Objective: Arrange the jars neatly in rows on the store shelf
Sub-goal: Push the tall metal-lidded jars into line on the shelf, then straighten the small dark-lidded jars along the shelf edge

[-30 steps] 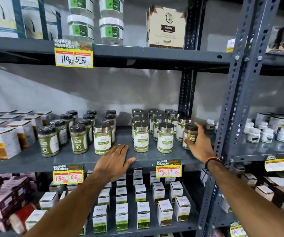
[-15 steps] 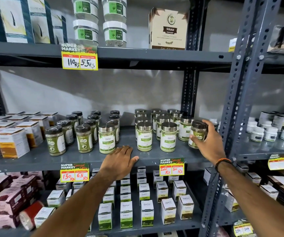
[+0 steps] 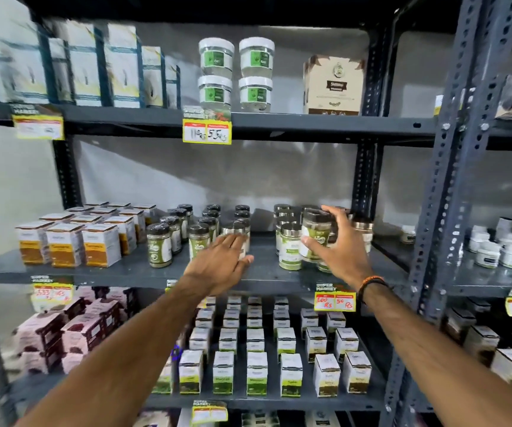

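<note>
On the middle grey shelf stand two groups of green-powder jars. The dark-lidded jars form rows at the left. The silver-lidded jars stand at the right. My right hand holds a dark-lidded jar lifted above the shelf, in front of the silver-lidded group. My left hand hovers flat with fingers spread, in front of a silver-lidded jar that it partly hides.
Orange-and-white boxes fill the shelf's left end. White tubs and a brown box sit on the shelf above. Small green-white boxes line the shelf below. A perforated upright post stands to the right, with white pots beyond.
My right hand has lifted the dark-lidded jar off the shelf's right end and carried it leftward. My left hand rose off the shelf edge. The camera tilted up and moved right.
</note>
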A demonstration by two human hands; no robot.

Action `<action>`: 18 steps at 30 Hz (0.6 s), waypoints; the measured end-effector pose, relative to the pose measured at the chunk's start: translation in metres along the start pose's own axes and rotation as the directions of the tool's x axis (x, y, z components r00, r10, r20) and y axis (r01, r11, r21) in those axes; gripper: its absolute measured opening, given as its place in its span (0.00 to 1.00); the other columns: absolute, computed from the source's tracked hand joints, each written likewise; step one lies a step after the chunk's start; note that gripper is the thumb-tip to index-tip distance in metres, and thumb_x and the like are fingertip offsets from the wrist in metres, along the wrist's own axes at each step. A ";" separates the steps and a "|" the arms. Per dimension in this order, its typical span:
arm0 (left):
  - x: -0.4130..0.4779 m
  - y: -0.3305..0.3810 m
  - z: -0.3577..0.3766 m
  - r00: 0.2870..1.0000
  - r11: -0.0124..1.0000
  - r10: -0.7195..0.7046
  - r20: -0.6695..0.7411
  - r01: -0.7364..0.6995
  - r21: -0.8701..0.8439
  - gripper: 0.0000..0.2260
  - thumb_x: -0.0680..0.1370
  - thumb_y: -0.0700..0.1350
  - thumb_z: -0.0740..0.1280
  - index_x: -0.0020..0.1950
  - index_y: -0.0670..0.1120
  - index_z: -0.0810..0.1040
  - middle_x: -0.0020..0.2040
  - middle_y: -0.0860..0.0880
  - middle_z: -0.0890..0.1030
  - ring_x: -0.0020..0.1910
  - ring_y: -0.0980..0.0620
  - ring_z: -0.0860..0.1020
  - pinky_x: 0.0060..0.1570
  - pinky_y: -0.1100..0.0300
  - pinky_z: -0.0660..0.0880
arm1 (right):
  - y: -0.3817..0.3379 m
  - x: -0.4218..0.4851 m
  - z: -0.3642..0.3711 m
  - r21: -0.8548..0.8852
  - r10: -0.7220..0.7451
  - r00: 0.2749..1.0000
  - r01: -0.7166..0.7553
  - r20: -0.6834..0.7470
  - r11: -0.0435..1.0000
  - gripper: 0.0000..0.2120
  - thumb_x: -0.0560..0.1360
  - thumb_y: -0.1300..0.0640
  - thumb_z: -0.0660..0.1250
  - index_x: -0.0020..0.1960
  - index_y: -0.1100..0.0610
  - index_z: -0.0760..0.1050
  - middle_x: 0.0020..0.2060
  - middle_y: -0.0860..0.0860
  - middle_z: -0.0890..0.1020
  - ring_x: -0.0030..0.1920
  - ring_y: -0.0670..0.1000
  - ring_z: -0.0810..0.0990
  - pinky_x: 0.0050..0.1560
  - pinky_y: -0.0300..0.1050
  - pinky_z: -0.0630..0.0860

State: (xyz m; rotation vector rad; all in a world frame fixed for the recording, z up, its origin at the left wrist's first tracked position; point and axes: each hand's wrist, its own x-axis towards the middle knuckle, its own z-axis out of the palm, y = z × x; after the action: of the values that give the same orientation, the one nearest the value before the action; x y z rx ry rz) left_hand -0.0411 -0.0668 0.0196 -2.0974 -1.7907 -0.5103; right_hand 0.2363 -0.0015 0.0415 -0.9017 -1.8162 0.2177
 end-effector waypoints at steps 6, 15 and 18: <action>-0.040 -0.067 -0.034 0.990 0.993 -0.095 -0.108 0.102 0.066 0.25 0.84 0.57 0.55 0.79 0.48 0.61 0.78 0.45 0.68 0.76 0.45 0.66 0.67 0.42 0.72 | -0.056 -0.002 0.080 0.145 -0.053 0.993 0.037 0.108 0.989 0.37 0.70 0.41 0.78 0.74 0.43 0.65 0.58 0.42 0.78 0.55 0.45 0.80 0.55 0.39 0.77; -0.101 -0.173 -0.023 0.960 0.954 -0.276 -0.052 0.280 0.112 0.29 0.84 0.63 0.51 0.78 0.46 0.63 0.76 0.44 0.70 0.75 0.44 0.68 0.65 0.43 0.74 | -0.103 -0.003 0.201 0.260 -0.074 0.974 0.015 0.216 0.965 0.38 0.67 0.42 0.80 0.72 0.43 0.68 0.56 0.43 0.82 0.54 0.46 0.82 0.59 0.48 0.80; -0.105 -0.194 -0.009 0.947 0.944 -0.321 -0.002 0.320 0.081 0.30 0.83 0.64 0.51 0.78 0.46 0.63 0.77 0.45 0.68 0.75 0.44 0.68 0.63 0.42 0.74 | -0.107 0.003 0.231 0.241 -0.073 0.969 0.015 0.235 0.970 0.39 0.67 0.40 0.79 0.72 0.42 0.66 0.58 0.45 0.83 0.54 0.47 0.82 0.57 0.47 0.81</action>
State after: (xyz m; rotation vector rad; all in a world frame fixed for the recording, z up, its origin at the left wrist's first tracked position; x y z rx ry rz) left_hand -0.2479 -0.1323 -0.0184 -1.7655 -2.1356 -0.4980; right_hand -0.0144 -0.0148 0.0005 -0.6871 -1.9822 0.5254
